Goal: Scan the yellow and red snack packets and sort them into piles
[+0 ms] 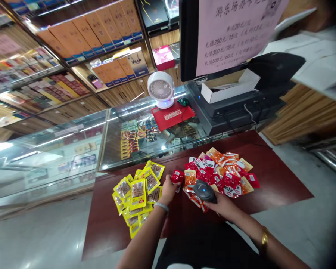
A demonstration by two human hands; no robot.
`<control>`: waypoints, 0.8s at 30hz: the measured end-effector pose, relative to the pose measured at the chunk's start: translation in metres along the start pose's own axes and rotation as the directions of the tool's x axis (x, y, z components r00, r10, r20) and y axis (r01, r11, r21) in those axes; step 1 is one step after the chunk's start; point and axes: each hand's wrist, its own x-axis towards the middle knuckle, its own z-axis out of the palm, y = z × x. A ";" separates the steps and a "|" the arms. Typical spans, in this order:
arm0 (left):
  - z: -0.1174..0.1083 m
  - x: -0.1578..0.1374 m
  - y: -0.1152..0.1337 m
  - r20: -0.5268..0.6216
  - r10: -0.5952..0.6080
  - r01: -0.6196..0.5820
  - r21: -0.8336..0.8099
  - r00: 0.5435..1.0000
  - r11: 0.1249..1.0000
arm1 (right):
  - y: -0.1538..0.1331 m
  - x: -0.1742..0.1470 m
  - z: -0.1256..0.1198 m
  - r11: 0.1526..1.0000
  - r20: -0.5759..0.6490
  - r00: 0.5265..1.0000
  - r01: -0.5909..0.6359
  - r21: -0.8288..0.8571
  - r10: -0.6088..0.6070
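My left hand (pixel 169 189) pinches a small red snack packet (pixel 177 176) above the dark red tabletop (pixel 106 224). In my right hand (pixel 218 203) is a black barcode scanner (pixel 204 190) with a small blue light on its top; its head is close to the packets. A pile of red, orange and white snack packets (pixel 231 179) spreads around and beyond the scanner. To the left of my left hand lies a heap of yellow snack packets (pixel 138 192) with clear windows.
Behind the table stands a glass display counter (pixel 140 149), with a white fan (pixel 161 89) and a red mat (pixel 173 116) on it. A monitor with a pink paper notice (pixel 235 41) and a white open box (pixel 229 87) are at the right. Shelves of orange boxes (pixel 95 28) line the back.
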 end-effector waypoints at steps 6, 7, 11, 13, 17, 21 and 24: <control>0.008 -0.023 -0.027 -0.030 0.049 -0.052 -0.128 0.998 0.990 | -0.013 0.015 0.018 0.998 0.076 0.996 0.050 -0.042 -0.047; 0.010 -0.026 -0.028 -0.044 0.062 -0.066 -0.113 0.997 0.991 | -0.013 0.017 0.021 0.997 0.079 0.996 0.054 -0.057 -0.049; 0.008 -0.030 -0.032 -0.054 0.042 -0.048 -0.101 0.998 0.994 | -0.011 0.016 0.028 0.992 0.087 0.994 0.077 -0.100 -0.068; 0.000 -0.030 -0.033 -0.054 -0.004 -0.003 -0.128 0.999 0.992 | -0.009 0.012 0.028 0.992 0.092 0.993 0.081 -0.093 -0.073; -0.016 -0.031 -0.022 -0.287 0.017 0.002 0.064 0.958 0.998 | -0.003 0.001 0.024 0.998 0.060 0.997 0.048 -0.036 -0.046; 0.001 -0.036 0.009 -0.264 0.198 -0.113 0.304 0.944 0.946 | 0.004 -0.012 0.018 0.999 0.014 0.999 0.033 -0.004 -0.033; 0.033 -0.038 0.033 -0.162 0.211 -0.143 0.355 0.964 0.924 | 0.011 -0.021 0.013 1.000 0.014 1.000 0.019 -0.003 -0.019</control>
